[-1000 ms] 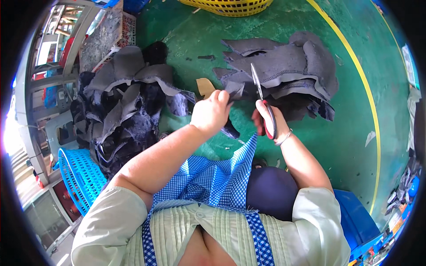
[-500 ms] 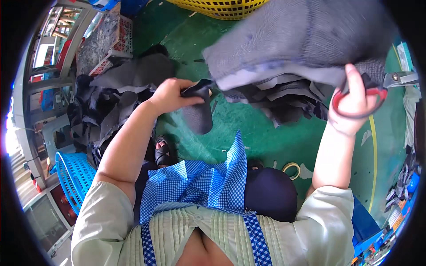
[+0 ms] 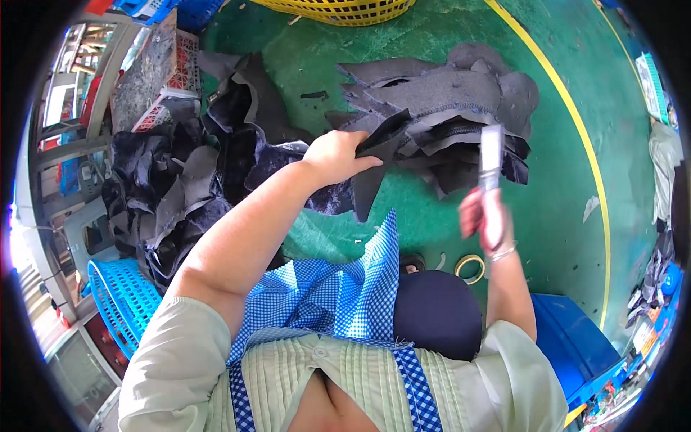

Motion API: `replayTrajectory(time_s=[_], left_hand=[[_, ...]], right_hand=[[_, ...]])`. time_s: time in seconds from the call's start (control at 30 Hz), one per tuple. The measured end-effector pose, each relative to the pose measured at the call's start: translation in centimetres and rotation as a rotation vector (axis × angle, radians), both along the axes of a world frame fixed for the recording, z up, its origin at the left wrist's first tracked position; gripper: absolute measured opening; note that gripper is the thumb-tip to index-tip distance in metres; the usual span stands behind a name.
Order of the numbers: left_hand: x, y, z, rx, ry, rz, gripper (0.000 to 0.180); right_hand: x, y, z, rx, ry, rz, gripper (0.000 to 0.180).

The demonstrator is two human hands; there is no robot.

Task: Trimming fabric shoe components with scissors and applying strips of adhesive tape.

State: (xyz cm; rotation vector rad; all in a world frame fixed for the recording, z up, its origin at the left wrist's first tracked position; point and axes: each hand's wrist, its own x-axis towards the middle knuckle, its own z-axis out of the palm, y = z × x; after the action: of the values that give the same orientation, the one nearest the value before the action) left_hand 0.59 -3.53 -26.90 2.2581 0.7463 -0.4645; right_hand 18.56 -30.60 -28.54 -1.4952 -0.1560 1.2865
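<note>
My left hand (image 3: pixel 335 155) is closed on a dark grey fabric piece (image 3: pixel 371 180), its folded edge pinched between thumb and fingers. Just beyond it, a stack of similar grey fabric pieces (image 3: pixel 453 93) lies on the green floor. In my right hand (image 3: pixel 493 219), somewhat blurred by motion, is a pair of scissors (image 3: pixel 491 155). Their blades point away from me, close together in front of the stack's near right side. The handles are mostly hidden by my fingers. A heap of dark, plush-like fabric pieces (image 3: pixel 194 180) spreads out on the left, partly behind my left arm.
A yellow basket (image 3: pixel 338 11) stands at the far edge. Blue baskets and bins flank me: a perforated one (image 3: pixel 122 302) left, a solid bin (image 3: pixel 572 345) right. A tape roll (image 3: pixel 469 269) lies near my knee. Metal shelving (image 3: pixel 43 158) lines the left.
The large grey fabric piece has come down from my right hand's side onto the stack. My right hand moved nearer and left, scissors now pointing away. My left hand moved right with fabric.
</note>
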Motion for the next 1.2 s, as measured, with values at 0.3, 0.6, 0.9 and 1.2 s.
replayTrajectory(time_s=[0.3,0.6,0.9,1.2], left_hand=[[-1.5,-1.0,0.0,0.016,0.017,-0.014,0.051],[-3.2,-5.8,2.3,0.477,-0.248,-0.110,0.019],[-4.0,-2.8,5.6,0.245,-0.386,-0.048,0.045],[-7.5,8.5,2.7,0.340,0.318,-0.268,0.050]], right_hand=[[-2.3,6.9,-3.5,-0.105,0.116,0.434,0.056],[-6.0,10.1,1.6,0.169,0.446,0.307,0.038],[-6.6,14.3,5.6,0.257,-0.052,-0.050,0.021],[1.6,16.2,19.0,0.730,-0.829,-0.347,0.010]])
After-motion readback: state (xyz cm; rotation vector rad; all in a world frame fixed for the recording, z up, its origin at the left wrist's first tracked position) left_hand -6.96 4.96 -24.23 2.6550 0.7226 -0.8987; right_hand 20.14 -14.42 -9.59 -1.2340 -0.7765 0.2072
